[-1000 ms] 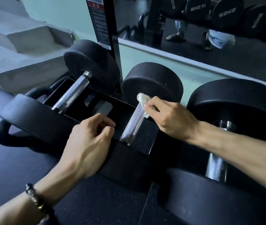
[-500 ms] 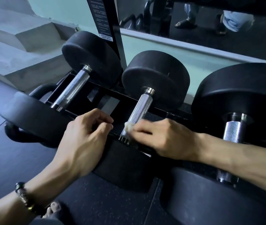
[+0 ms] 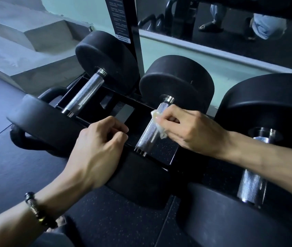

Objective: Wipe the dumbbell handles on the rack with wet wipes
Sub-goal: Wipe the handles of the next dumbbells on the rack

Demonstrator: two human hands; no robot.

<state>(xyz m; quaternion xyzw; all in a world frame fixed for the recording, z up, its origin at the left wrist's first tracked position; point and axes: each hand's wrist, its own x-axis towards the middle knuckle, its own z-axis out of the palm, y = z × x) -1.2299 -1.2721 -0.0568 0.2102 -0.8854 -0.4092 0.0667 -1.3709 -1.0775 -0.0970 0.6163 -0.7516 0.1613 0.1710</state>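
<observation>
Dark speckled rubber flooring [image 3: 116, 216] runs under a low black dumbbell rack [image 3: 141, 106], with a pale green wall and a mirror [image 3: 230, 24] behind it. Three black dumbbells lie across the rack side by side, each with a knurled steel handle.

Your right hand [image 3: 191, 129] reaches in from the right and rests on the middle dumbbell handle [image 3: 150, 131]. Its fingers are curled, pinching a crumpled white wet wipe [image 3: 157, 122] against the upper right side of that handle, a little below the far weight head [image 3: 177, 81]. The wipe sits between your fingertips and the steel, and part of it hangs down below your fingers.

Your left hand [image 3: 99, 148] lies just to the left of the same handle, not touching it. Its fingers are loosely curled over the front edge of the rack and the near weight head, holding nothing. A dark beaded bracelet [image 3: 38, 213] circles that wrist.

The left dumbbell handle [image 3: 84, 93] and the right dumbbell handle [image 3: 252, 184] lie untouched.
</observation>
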